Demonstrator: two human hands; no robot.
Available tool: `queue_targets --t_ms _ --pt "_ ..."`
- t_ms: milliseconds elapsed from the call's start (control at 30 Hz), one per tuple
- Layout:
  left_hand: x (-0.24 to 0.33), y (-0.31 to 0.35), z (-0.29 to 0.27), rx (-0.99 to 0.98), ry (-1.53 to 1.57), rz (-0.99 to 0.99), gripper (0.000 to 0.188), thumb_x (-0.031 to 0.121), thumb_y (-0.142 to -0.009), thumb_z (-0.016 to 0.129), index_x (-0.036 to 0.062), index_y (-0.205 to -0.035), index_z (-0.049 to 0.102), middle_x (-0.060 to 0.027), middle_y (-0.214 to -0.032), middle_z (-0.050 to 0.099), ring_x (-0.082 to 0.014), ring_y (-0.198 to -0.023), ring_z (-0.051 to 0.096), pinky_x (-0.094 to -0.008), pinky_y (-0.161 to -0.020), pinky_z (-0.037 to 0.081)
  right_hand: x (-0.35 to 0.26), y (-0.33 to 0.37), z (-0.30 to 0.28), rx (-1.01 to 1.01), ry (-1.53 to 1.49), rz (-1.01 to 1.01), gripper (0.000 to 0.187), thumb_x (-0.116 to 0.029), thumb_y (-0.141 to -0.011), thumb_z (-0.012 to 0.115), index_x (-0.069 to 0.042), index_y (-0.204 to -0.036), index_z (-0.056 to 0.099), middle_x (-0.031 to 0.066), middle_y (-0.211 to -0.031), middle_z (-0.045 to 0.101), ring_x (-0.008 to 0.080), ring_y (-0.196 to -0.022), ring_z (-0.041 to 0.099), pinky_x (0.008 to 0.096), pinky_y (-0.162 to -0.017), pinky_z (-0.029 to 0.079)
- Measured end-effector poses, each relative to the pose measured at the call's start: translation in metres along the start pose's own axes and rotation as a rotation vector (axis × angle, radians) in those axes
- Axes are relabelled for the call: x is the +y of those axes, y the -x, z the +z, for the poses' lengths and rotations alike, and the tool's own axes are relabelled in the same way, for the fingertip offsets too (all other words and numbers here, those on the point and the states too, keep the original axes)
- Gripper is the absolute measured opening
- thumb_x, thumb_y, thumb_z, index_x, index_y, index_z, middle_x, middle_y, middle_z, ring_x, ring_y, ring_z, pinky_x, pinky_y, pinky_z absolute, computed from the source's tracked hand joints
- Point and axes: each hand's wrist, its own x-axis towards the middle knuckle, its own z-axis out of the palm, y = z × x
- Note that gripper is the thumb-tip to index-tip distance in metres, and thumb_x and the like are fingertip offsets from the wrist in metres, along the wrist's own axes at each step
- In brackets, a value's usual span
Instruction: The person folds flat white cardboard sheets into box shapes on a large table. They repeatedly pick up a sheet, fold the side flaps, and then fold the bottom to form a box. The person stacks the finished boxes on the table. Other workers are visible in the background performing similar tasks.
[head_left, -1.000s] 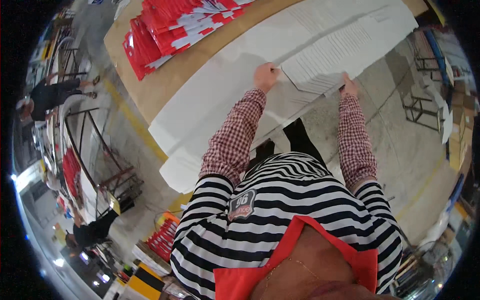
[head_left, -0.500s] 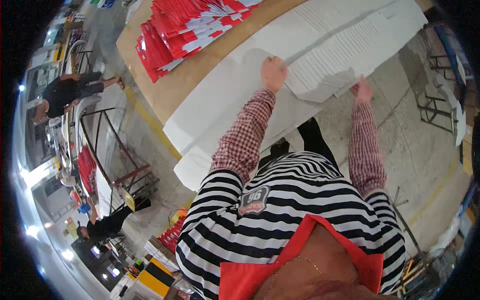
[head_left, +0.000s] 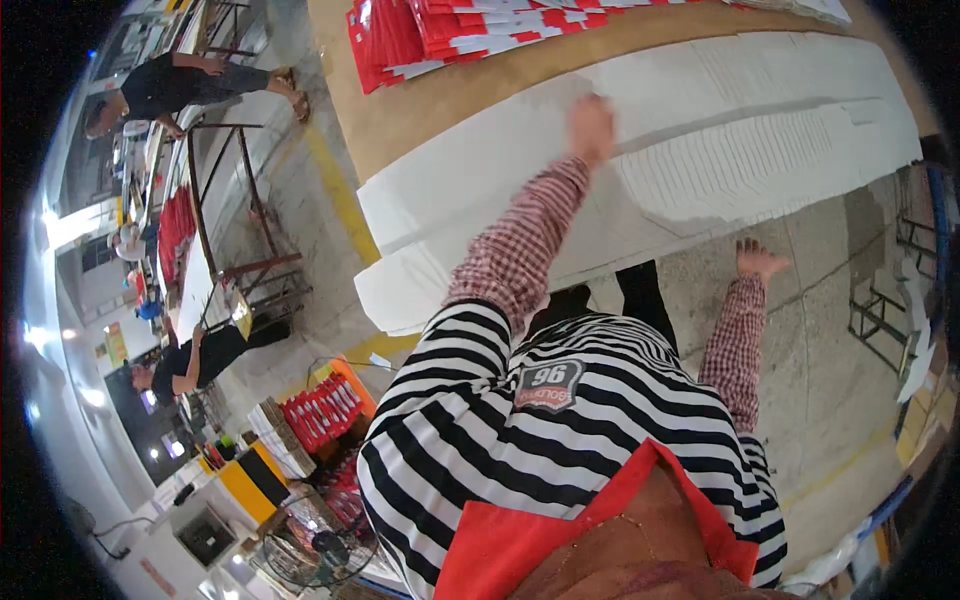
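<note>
- Since half a second ago my right hand (head_left: 758, 258) has come off the white sheets and dropped below the table edge, hanging over the concrete floor (head_left: 830, 330) at about 3 o'clock; my left hand (head_left: 591, 128) has stayed up on the stack, near 12 o'clock, and is blurred with motion.
- Left hand rests flat on the long white sheet stack (head_left: 700, 150); I cannot tell whether its fingers are pinching a sheet or only pressing; right hand is spread, fingers apart, holding nothing.
- The white stack lies across the brown table (head_left: 440, 110), running from 9 o'clock out to 2 o'clock, its near edge overhanging toward me; a fanned patch of sheet edges shows at about 1 o'clock.
- My judgement: I am mid-way through squaring or sliding the white sheets with one hand only; the next move likely calls for bringing the right hand back up onto the near edge, so the sheets can be steadied from two sides.
- Around: red-and-white printed sheets (head_left: 440, 35) piled at the far side of the table, 11 o'clock, apart from the white stack; a metal trolley frame (head_left: 240, 220) at 9 o'clock; two other people (head_left: 180, 85) bent over work at 10 and 8 o'clock, well apart from me.
- In the way: the overhanging near end of the stack at 9 o'clock could slip; nothing lies between my hands and the sheets.
</note>
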Motion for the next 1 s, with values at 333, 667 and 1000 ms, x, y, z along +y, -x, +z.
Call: queue_targets --t_ms 333,667,1000 --pt "-0.195 -0.011 -0.026 -0.069 -0.066 -0.107 0.023 0.026 -0.077 0.06 0.0043 -0.08 0.066 -0.0198 -0.079 0.064 -0.0353 -0.072 0.061 -0.0456 -0.065 0.049 0.103 0.002 -0.007 -0.268 0.069 0.301 0.082 -0.066 -0.085 0.028 -0.01 -0.144 0.017 0.0102 -0.148 0.019 0.0243 -0.136 0.019 0.0483 -0.111 0.01" --pt "-0.167 0.196 -0.137 -0.221 0.058 -0.094 0.018 0.021 -0.085 0.055 0.0062 -0.086 0.064 -0.0157 -0.079 0.059 -0.0343 -0.08 0.057 -0.044 -0.071 0.045 0.192 0.063 -0.088 -0.173 0.225 0.26 0.093 -0.075 -0.078 0.026 -0.01 -0.144 0.016 0.0116 -0.148 0.02 0.0274 -0.136 0.019 0.0513 -0.109 0.01" --pt "-0.205 0.26 -0.183 -0.043 0.117 -0.156 0.02 0.02 -0.086 0.054 0.0056 -0.093 0.066 -0.0124 -0.082 0.061 -0.0304 -0.082 0.056 -0.0396 -0.073 0.045 0.272 0.097 -0.128 0.001 0.062 0.409 0.1 -0.08 -0.074 0.023 -0.011 -0.145 0.012 0.0137 -0.149 0.018 0.0298 -0.137 0.017 0.0507 -0.109 0.011"
